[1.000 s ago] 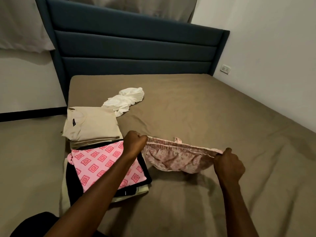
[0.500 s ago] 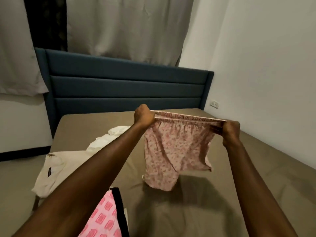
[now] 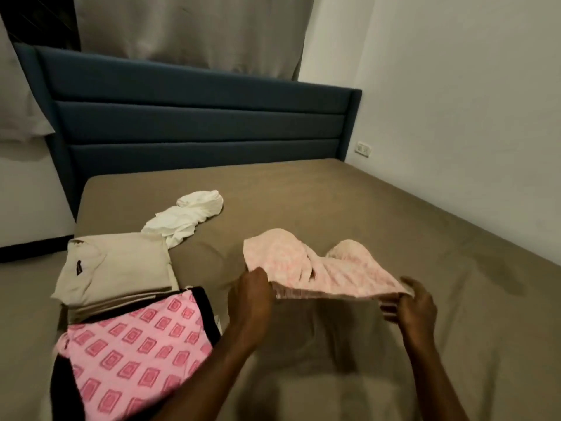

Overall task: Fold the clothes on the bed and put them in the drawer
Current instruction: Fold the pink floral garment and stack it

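Observation:
Pale pink floral shorts (image 3: 321,265) are spread out low over the brown bed (image 3: 394,244), legs pointing away from me. My left hand (image 3: 252,294) grips the left end of the waistband. My right hand (image 3: 414,305) pinches the right end. A folded beige garment (image 3: 115,265) lies at the left of the bed. In front of it a folded pink patterned garment (image 3: 133,350) rests on a black one (image 3: 60,390). A crumpled white garment (image 3: 188,217) lies behind the beige one.
A dark blue headboard (image 3: 197,117) stands at the far end, with grey curtains (image 3: 194,28) above it. A white wall (image 3: 470,101) with a socket (image 3: 363,149) runs along the right side of the bed. No drawer is in view.
The shorts hung upright from both hands half a second ago. Now they have swung down and forward, and lie flattened close to the bed. Both hands have dropped.

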### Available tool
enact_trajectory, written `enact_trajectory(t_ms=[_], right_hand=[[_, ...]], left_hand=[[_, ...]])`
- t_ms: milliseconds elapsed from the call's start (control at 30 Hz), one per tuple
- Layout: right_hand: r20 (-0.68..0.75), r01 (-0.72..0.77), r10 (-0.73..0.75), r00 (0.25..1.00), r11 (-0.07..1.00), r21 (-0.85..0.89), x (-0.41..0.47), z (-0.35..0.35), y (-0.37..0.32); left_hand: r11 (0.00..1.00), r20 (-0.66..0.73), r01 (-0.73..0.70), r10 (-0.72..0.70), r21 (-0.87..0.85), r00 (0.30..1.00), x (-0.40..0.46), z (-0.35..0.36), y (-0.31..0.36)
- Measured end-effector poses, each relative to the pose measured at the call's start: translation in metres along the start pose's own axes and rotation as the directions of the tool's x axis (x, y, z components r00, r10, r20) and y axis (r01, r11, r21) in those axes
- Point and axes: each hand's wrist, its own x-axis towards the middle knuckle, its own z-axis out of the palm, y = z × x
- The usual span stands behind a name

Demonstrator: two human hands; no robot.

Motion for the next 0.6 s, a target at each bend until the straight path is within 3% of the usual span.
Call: enact_trajectory(t_ms=[133, 233, 300, 433, 533, 600], right_hand=[[-0.025, -0.065, 0.061, 0.998, 0.983, -0.170, -0.084, -0.045, 0.102], [-0.022, -0.106, 0.103, 0.994, 0.975, -0.198, -0.123, -0.074, 0.150], [-0.015, -0.069, 0.067, 0.998, 0.963, -0.259, -0.139, -0.091, 0.163], [-0.010, 0.145, -0.168, 0.986, 0.878, -0.456, -0.156, -0.113, 0.166], [0.077, 0.167, -0.155, 0.985, 0.743, -0.648, -0.165, -0.121, 0.169], [0.151, 0.203, -0.138, 0.979, 0.730, -0.652, -0.164, -0.124, 0.179]], left_hand=[[0.994, 0.168, -0.041, 0.024, 0.102, 0.985, -0.102, 0.067, -0.052], [0.984, 0.257, -0.057, 0.013, 0.168, 0.966, -0.152, 0.087, -0.070], [0.977, 0.281, -0.063, 0.003, 0.203, 0.960, -0.177, 0.090, -0.077], [0.966, 0.301, -0.097, 0.022, 0.238, 0.953, -0.201, 0.089, -0.076], [0.956, 0.304, -0.141, 0.060, 0.256, 0.951, -0.212, 0.087, -0.080], [0.962, 0.331, -0.144, 0.061, 0.233, 0.942, -0.212, 0.090, -0.091]])
